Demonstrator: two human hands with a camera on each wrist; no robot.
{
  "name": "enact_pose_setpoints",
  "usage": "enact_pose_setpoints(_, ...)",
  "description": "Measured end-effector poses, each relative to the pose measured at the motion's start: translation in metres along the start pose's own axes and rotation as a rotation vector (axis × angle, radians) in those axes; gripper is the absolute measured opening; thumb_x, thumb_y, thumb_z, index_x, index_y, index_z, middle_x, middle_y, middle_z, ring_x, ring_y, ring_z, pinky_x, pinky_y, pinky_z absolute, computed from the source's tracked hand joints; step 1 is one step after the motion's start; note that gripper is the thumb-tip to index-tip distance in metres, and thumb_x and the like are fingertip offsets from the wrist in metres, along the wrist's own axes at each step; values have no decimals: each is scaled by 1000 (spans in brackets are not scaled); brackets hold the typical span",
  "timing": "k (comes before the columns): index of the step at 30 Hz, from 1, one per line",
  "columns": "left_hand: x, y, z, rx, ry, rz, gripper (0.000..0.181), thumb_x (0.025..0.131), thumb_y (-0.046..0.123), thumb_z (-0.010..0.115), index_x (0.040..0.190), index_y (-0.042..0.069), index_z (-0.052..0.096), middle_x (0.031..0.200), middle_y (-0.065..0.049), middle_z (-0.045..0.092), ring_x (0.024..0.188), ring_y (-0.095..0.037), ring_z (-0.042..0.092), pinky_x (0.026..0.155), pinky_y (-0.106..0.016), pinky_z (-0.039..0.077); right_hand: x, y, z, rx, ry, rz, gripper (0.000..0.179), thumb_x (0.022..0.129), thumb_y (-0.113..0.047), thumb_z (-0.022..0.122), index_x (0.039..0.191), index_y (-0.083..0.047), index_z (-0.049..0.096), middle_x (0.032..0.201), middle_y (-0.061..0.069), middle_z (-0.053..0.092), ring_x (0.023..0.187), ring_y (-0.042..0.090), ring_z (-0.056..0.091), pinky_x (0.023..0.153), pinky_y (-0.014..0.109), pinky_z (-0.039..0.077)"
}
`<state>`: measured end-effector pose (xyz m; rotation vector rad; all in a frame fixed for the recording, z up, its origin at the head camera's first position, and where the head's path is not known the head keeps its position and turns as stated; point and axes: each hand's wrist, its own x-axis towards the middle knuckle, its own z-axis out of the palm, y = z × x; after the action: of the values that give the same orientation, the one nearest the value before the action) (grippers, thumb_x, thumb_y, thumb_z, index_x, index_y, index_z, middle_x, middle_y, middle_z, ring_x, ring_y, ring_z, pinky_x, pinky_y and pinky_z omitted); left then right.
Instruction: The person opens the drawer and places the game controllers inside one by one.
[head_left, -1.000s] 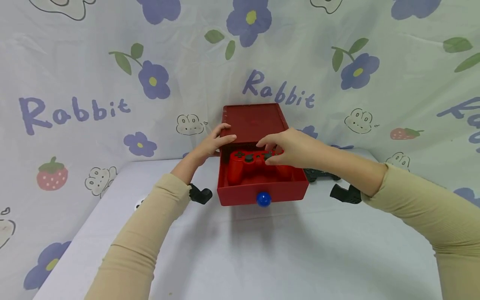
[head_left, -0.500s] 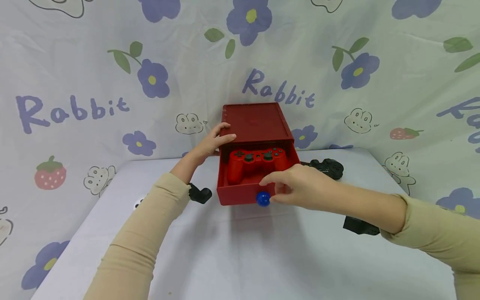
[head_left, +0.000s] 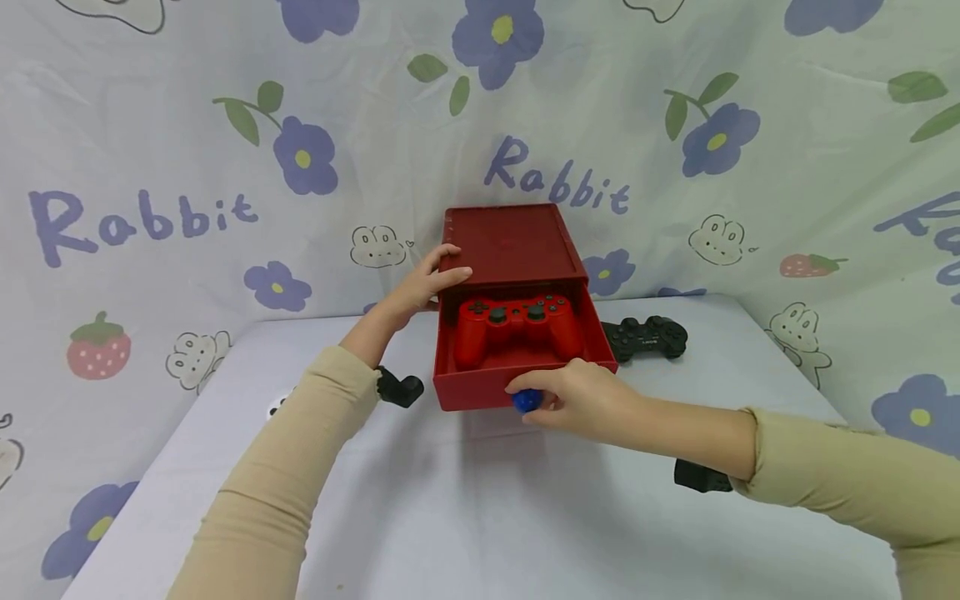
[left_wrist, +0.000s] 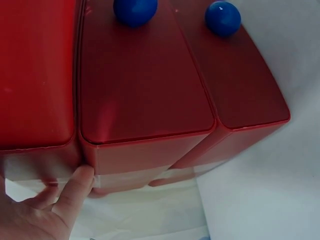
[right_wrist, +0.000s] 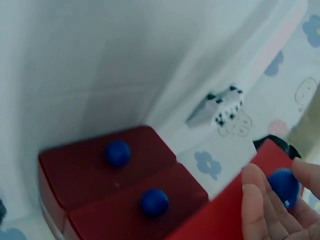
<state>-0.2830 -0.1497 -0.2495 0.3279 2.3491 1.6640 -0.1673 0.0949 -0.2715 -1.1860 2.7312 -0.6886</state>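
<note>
Where the right hand (head_left: pixel 581 400) is working: thumb and fingers are pinching the blue knob (head_left: pixel 528 401), at the near face of the pulled-out drawer (head_left: pixel 476 390).
Left hand (head_left: pixel 415 292): it is touching the red cabinet (head_left: pixel 513 242) at its left side, fingers being spread.
Red controller (head_left: pixel 517 315): it is lying inside the drawer.
Black controller (head_left: pixel 647 337): it is lying right of the cabinet.

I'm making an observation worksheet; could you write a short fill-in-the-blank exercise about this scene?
1. The right hand grips a smooth, round knob coloured ____.
2. In the open, dark-red drawer lies a two-handled game controller coloured ____.
3. In the head view, a black game controller lies to the ____ of that drawer.
4. In that view, the left hand touches the dark-red, box-shaped drawer unit on its ____ side.
Missing words: blue; red; right; left.
</note>
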Motion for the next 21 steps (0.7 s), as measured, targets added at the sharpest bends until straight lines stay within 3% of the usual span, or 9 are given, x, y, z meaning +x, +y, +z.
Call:
enact_pose_setpoints(10, 19, -19, -7, -7, 13, 10, 55, 89, 30, 48, 137, 17, 24, 136, -12, 31, 115, -28, 40, 90, -45, 40, 7, 4, 4, 68, 52, -38, 28, 79, -15, 71, 107, -13, 66, 72, -6, 65, 60, 0, 56, 56, 15, 46)
enact_pose_setpoints(21, 20, -23, -6, 14, 24, 12, 55, 89, 35, 49, 135, 19, 24, 136, -11, 31, 117, -30, 40, 93, -49, 39, 25, 9, -3, 70, 62, 16, 27, 79, -16, 70, 106, -14, 67, 69, -5, 63, 59, 8, 56, 55, 18, 47)
